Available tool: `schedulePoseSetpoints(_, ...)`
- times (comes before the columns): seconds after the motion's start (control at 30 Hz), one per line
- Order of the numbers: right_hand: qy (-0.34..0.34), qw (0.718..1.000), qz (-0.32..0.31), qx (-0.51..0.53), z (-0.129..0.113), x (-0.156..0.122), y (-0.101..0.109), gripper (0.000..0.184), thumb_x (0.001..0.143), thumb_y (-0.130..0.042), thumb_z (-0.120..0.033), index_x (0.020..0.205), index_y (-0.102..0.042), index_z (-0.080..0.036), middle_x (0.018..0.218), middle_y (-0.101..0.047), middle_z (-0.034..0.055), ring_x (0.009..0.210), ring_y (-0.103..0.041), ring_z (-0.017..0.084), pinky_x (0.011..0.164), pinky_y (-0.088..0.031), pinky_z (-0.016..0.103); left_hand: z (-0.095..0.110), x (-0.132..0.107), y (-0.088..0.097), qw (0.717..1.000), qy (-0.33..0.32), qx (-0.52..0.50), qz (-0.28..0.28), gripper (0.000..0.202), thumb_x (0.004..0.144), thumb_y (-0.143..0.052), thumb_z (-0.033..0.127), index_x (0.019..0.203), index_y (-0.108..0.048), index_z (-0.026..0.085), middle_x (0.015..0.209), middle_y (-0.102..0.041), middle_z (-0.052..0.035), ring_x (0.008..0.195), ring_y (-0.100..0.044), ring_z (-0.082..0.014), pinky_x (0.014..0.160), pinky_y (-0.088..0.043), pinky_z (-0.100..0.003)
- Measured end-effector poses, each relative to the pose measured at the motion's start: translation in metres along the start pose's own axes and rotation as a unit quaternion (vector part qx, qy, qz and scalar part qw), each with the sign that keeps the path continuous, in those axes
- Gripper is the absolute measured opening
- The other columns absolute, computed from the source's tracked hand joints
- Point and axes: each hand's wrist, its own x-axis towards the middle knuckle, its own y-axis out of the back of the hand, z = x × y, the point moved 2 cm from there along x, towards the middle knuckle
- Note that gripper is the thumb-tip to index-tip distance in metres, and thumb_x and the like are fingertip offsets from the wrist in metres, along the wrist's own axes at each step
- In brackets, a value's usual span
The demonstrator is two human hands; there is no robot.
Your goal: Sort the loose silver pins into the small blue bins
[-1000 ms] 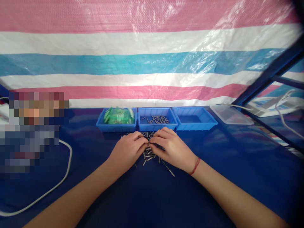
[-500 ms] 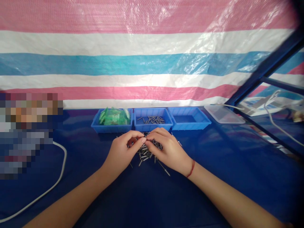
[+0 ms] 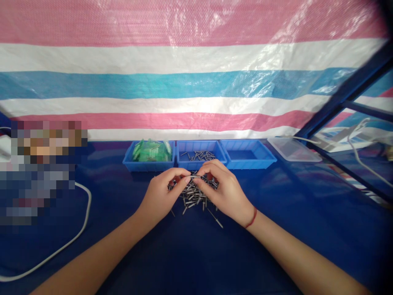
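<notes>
Between the fingertips of both hands lies a thin silver blind rivet (image 3: 194, 176), held roughly level. My left hand (image 3: 162, 190) pinches its left end with thumb and forefinger. At the other end, my right hand (image 3: 225, 188), with a red string round the wrist, is closed in a pinch too. Beneath them spreads a heap of similar blind rivets (image 3: 194, 196) on the dark blue tabletop (image 3: 184, 254), partly hidden by my fingers. One long rivet (image 3: 215, 218) lies apart at the heap's near right side.
Behind the heap stand three blue bins: the left bin (image 3: 149, 166) holds green packets (image 3: 152, 150), the middle bin (image 3: 199, 163) loose rivets, and the right bin (image 3: 250, 163) shows its bare floor. A clear plastic lid (image 3: 294, 149) lies farther right. A white cable (image 3: 82, 225) curves at left.
My fingertips have drawn slightly apart, and the rivet between them now shows. The right hand has risen a little. The whole view has shifted slightly.
</notes>
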Motion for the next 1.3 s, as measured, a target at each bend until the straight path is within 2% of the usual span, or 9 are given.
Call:
schedulePoseSetpoints(0.13, 0.006, 1.000, 0.021, -0.002, -0.003, -0.002, 0.000, 0.005, 0.085, -0.060, -0.023, 0.088, -0.057, -0.021, 0.090, -0.057, 0.0050, 0.072, -0.053, 0.015, 0.067, -0.047, 0.030, -0.001, 0.001, -0.001, 1.000, -0.004, 0.006, -0.014, 0.016, 0.089, -0.054, 0.031, 0.093, -0.066, 0.020, 0.087, -0.071, -0.0005, 0.075, -0.064, -0.0146, 0.071, -0.048, -0.024)
schedulePoseSetpoints(0.33, 0.064, 0.998, 0.015, -0.017, -0.009, 0.000, 0.001, 0.013, 0.090, -0.055, -0.028, 0.079, -0.055, -0.021, 0.084, -0.056, 0.0043, 0.083, -0.057, 0.017, 0.075, -0.047, 0.031, -0.003, 0.002, -0.005, 0.998, -0.002, 0.024, -0.056, 0.021, 0.092, -0.048, 0.031, 0.095, -0.066, 0.020, 0.088, -0.070, -0.0010, 0.075, -0.063, -0.0143, 0.069, -0.047, -0.024)
schedulePoseSetpoints(0.47, 0.066, 0.987, 0.104, -0.099, 0.009, 0.014, 0.009, 0.012, 0.089, -0.057, -0.030, 0.083, -0.057, -0.020, 0.089, -0.060, 0.0062, 0.086, -0.058, 0.019, 0.077, -0.045, 0.035, -0.006, 0.003, -0.005, 0.998, 0.031, -0.009, -0.050, 0.030, 0.092, -0.049, 0.035, 0.114, -0.059, 0.019, 0.093, -0.069, -0.0030, 0.077, -0.064, -0.0145, 0.066, -0.048, -0.024)
schedulePoseSetpoints(0.53, 0.051, 0.975, 0.135, -0.169, 0.024, 0.021, 0.014, 0.016, 0.089, -0.057, -0.035, 0.085, -0.059, -0.020, 0.091, -0.061, 0.0073, 0.088, -0.058, 0.021, 0.078, -0.043, 0.037, -0.007, 0.004, -0.003, 0.998, 0.026, 0.004, -0.049, 0.030, 0.092, -0.049, 0.035, 0.114, -0.059, 0.019, 0.089, -0.069, -0.0023, 0.072, -0.063, -0.0139, 0.065, -0.047, -0.024)
schedulePoseSetpoints(0.67, 0.030, 0.960, 0.113, -0.253, 0.041, 0.024, 0.017, 0.028, 0.089, -0.054, -0.043, 0.100, -0.061, -0.018, 0.103, -0.062, 0.0113, 0.096, -0.058, 0.026, 0.080, -0.041, 0.039, -0.003, 0.005, -0.001, 0.989, -0.058, 0.087, -0.100, 0.019, 0.091, -0.046, 0.025, 0.091, -0.065, 0.020, 0.082, -0.066, -0.0009, 0.073, -0.060, -0.0142, 0.070, -0.044, -0.025)
schedulePoseSetpoints(0.83, 0.025, 0.977, 0.082, -0.194, 0.030, 0.013, 0.015, 0.024, 0.091, -0.051, -0.036, 0.105, -0.059, -0.018, 0.104, -0.063, 0.0098, 0.095, -0.059, 0.024, 0.079, -0.044, 0.037, 0.005, 0.001, 0.001, 0.951, -0.155, 0.208, -0.169, 0.012, 0.081, -0.050, 0.015, 0.075, -0.060, 0.018, 0.076, -0.062, -0.0006, 0.074, -0.056, -0.0158, 0.072, -0.039, -0.028)
schedulePoseSetpoints(0.9, 0.029, 0.983, 0.068, -0.167, 0.024, 0.009, 0.013, 0.020, 0.091, -0.052, -0.032, 0.102, -0.059, -0.019, 0.101, -0.064, 0.0084, 0.092, -0.060, 0.023, 0.076, -0.045, 0.036, 0.005, 0.002, 0.005, 0.941, -0.153, 0.236, -0.186, 0.012, 0.081, -0.050, 0.016, 0.075, -0.060, 0.018, 0.077, -0.061, -0.0012, 0.075, -0.056, -0.0163, 0.072, -0.040, -0.028)
schedulePoseSetpoints(1.07, 0.050, 0.990, 0.030, -0.126, 0.020, 0.005, 0.007, 0.011, 0.089, -0.052, -0.022, 0.096, -0.059, -0.020, 0.094, -0.065, 0.0061, 0.091, -0.060, 0.021, 0.079, -0.047, 0.037, -0.007, 0.012, 0.024, 0.932, -0.069, 0.295, -0.199, 0.020, 0.088, -0.045, 0.024, 0.085, -0.064, 0.019, 0.083, -0.061, -0.0030, 0.080, -0.059, -0.0177, 0.072, -0.042, -0.028)
schedulePoseSetpoints(1.3, 0.038, 0.995, 0.011, -0.095, 0.013, 0.003, 0.005, 0.010, 0.088, -0.052, -0.018, 0.095, -0.058, -0.020, 0.094, -0.064, 0.0063, 0.091, -0.060, 0.021, 0.079, -0.046, 0.036, -0.023, 0.015, 0.026, 0.943, -0.056, 0.252, -0.211, 0.022, 0.091, -0.047, 0.038, 0.096, -0.062, 0.023, 0.088, -0.060, -0.0002, 0.075, -0.059, -0.0145, 0.068, -0.043, -0.024)
